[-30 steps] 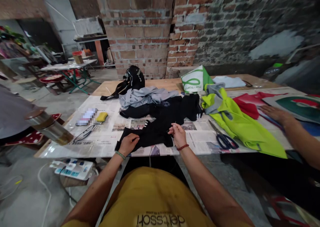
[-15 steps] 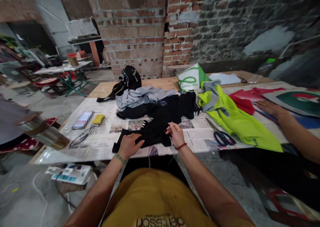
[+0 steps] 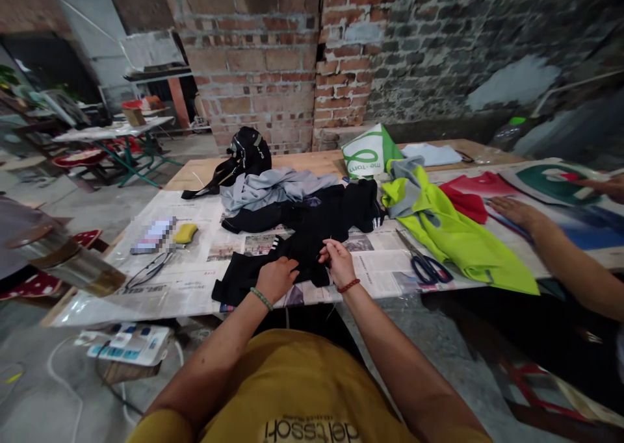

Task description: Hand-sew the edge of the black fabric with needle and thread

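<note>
The desk (image 3: 305, 161) shows bare wood along its far edge, newspaper (image 3: 375, 267) nearer. By that edge sit a backpack (image 3: 251, 152), a green-white bag (image 3: 368, 154) and a white cloth (image 3: 431, 154). On the paper lie black clothes (image 3: 312, 235), glasses (image 3: 155, 267), a yellow pad (image 3: 185, 234), a lime garment (image 3: 468, 254) and, just beside it, scissors (image 3: 415, 257).

own hands (image 3: 277, 279): 2 | bracelets (image 3: 348, 286): 2 | scissors (image 3: 431, 270): 1 | backpack (image 3: 251, 152): 1

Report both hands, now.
Left hand: on the black garment; grip can't be told.
Right hand: closed in a pinch; anything held too small to tell.
</note>
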Demonstrator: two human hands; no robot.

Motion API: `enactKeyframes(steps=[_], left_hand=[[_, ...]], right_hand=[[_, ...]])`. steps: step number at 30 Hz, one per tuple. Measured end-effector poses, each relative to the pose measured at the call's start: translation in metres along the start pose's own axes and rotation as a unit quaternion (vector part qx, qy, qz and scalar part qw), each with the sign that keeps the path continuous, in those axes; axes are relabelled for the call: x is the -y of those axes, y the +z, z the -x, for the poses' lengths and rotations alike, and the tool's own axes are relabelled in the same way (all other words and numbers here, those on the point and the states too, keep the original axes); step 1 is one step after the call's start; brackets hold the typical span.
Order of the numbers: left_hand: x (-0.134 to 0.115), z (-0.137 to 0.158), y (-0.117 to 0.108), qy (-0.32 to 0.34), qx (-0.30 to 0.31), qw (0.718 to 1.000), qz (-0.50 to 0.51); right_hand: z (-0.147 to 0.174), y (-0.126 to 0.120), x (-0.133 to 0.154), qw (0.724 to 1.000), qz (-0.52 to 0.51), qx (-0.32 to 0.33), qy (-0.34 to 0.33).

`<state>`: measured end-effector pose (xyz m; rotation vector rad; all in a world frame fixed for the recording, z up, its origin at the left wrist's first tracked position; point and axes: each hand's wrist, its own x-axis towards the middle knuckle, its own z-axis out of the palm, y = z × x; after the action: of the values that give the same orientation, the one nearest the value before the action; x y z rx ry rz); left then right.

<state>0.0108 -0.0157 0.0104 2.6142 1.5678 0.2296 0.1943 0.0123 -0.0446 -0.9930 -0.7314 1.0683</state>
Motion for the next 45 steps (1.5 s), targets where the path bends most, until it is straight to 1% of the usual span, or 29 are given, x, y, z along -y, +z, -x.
enactKeyframes(steps=[2, 4, 7, 9, 10, 12, 14, 17, 20, 22, 25, 28, 32, 34, 37, 39, 41, 43, 45], left_hand=[[-0.001, 0.002, -0.001, -0.002, -0.01, 1.0, -0.014], [-0.004, 0.002, -0.002, 0.007, -0.032, 0.999, -0.038], [-0.013, 0.002, -0.003, 0.055, -0.066, 0.993, -0.075], [-0.018, 0.002, -0.001, 0.077, -0.069, 0.992, -0.078], [-0.02, 0.003, 0.002, 0.075, -0.064, 0.993, -0.069], [-0.02, 0.005, 0.01, 0.05, -0.054, 0.997, -0.032], [-0.014, 0.005, 0.02, 0.039, -0.051, 0.998, 0.017], [0.002, 0.004, 0.034, 0.055, -0.057, 0.993, 0.087], [0.015, 0.002, 0.043, 0.049, -0.079, 0.989, 0.112], [0.019, 0.0, 0.043, 0.047, -0.105, 0.988, 0.103], [0.023, -0.004, 0.04, 0.062, -0.136, 0.986, 0.077], [0.029, -0.011, 0.04, 0.079, -0.136, 0.985, 0.072], [0.038, -0.013, 0.043, 0.085, -0.138, 0.979, 0.124], [0.036, -0.008, 0.042, 0.083, -0.16, 0.975, 0.133], [0.023, 0.002, 0.041, 0.087, -0.204, 0.971, 0.09], [0.015, 0.007, 0.041, 0.098, -0.216, 0.969, 0.074], [0.011, 0.008, 0.044, 0.099, -0.213, 0.967, 0.102], [0.014, 0.006, 0.049, 0.089, -0.202, 0.959, 0.175], [0.02, 0.002, 0.053, 0.072, -0.198, 0.943, 0.259]], right_hand=[[-0.001, 0.0, 0.0, 1.0, 0.0, 0.001, 0.002], [-0.001, 0.0, -0.001, 1.0, -0.002, -0.002, 0.004], [-0.001, -0.001, -0.001, 1.0, -0.003, -0.007, 0.003], [-0.001, -0.001, -0.001, 1.0, -0.001, -0.006, -0.001], [-0.001, -0.001, -0.001, 1.0, 0.0, -0.006, -0.005], [-0.001, -0.002, -0.002, 1.0, 0.004, -0.005, -0.01], [0.0, -0.002, -0.003, 1.0, 0.007, -0.005, -0.011], [0.0, -0.002, -0.004, 1.0, 0.012, -0.003, -0.008], [0.001, -0.001, -0.005, 1.0, 0.02, 0.002, -0.013], [0.001, -0.001, -0.005, 1.0, 0.025, 0.007, -0.015], [0.002, -0.001, -0.005, 1.0, 0.026, 0.008, -0.012], [0.002, 0.0, -0.004, 1.0, 0.027, 0.006, -0.011], [0.003, 0.0, -0.004, 0.999, 0.029, 0.012, -0.01], [0.004, 0.0, -0.003, 0.999, 0.03, 0.012, -0.011], [0.004, 0.0, -0.003, 0.999, 0.034, 0.011, -0.013], [0.004, 0.0, -0.003, 0.999, 0.036, 0.011, -0.015], [0.004, 0.001, -0.003, 0.999, 0.037, 0.008, -0.017], [0.006, 0.003, -0.001, 0.999, 0.039, 0.002, -0.024], [0.011, 0.004, 0.003, 0.997, 0.062, -0.005, -0.05]])
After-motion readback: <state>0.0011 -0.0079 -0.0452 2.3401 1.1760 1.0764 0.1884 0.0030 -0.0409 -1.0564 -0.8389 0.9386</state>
